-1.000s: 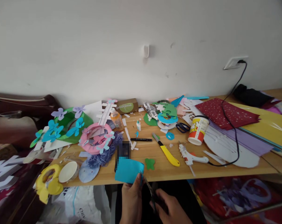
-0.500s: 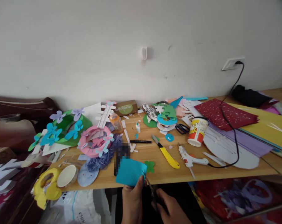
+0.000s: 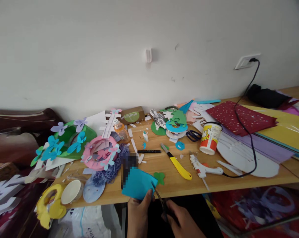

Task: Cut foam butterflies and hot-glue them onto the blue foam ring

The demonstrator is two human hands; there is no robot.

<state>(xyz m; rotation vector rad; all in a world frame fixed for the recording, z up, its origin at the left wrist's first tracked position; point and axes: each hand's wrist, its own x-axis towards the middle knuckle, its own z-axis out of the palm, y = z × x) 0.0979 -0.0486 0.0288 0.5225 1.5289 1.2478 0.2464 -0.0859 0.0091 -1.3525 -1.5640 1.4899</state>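
A: What fills most of the lower frame?
B: The worktop, with paper pieces and tools spread over it.
A: And the hands?
B: Bottom centre. The right hand has its fingers curled in a narrow grip; the left hand, just beside it, pinches with thumb on top and the other fingers mostly hidden.
A: Pinching what?
B: The blue paper, lower centre, by its near right edge. A short slit shows at its right side.
A: So the right fingers hold...?
B: The scissors, by the dark handles, tips at the paper's right edge. I can't tell how far the blades are parted.
A: Anything smaller?
B: A green cutout, lying just beyond the paper.
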